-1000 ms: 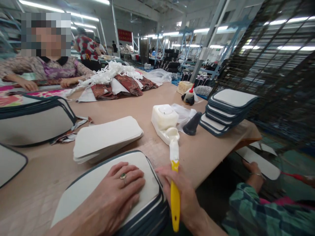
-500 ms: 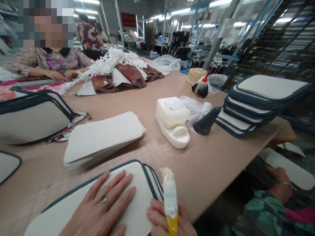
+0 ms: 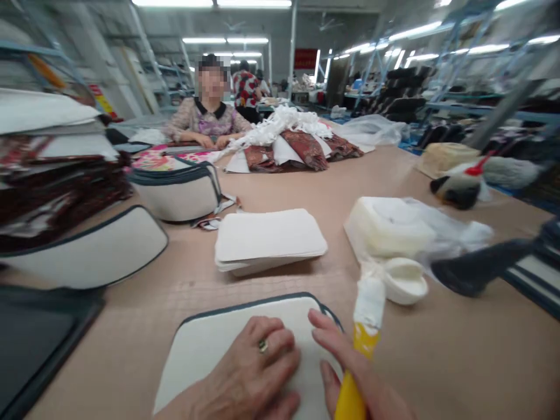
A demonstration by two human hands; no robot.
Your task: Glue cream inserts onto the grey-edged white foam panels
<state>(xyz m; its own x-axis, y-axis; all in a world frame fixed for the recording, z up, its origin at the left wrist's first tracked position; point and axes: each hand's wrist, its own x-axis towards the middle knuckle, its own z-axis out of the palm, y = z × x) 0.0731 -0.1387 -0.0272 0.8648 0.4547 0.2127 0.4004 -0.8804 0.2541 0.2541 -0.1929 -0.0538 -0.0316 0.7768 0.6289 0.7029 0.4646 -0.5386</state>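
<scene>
A white panel with dark blue edging [image 3: 210, 344] lies in front of me, with more edged panels partly visible beneath its right side. My left hand [image 3: 258, 367], a ring on one finger, rests on the panel with its fingers bent and thumb apart; nothing shows in it. At the panel's right edge, my right hand [image 3: 350, 361] holds a yellow-handled brush [image 3: 370, 318], bristles pointing up and coated in white. The fingertips of that hand reach onto the panel's corner. Beyond the brush stands a cut-open white plastic jug [image 3: 394, 227] with a scoop-shaped spout.
Plain white panels [image 3: 269, 236] are stacked mid-table. Edged panels [image 3: 175, 192] and fabric stacks [image 3: 52, 169] stand left, a dark sheet [image 3: 39, 344] nearer. Right are a dark cone-shaped object [image 3: 481, 265] and a red-tipped bottle [image 3: 464, 184]. A person [image 3: 210, 116] sits across the table.
The view has swung left, so table things appear farther right. My left hand has gone from flat to bent fingers on the panel. The brush is still in my right hand.
</scene>
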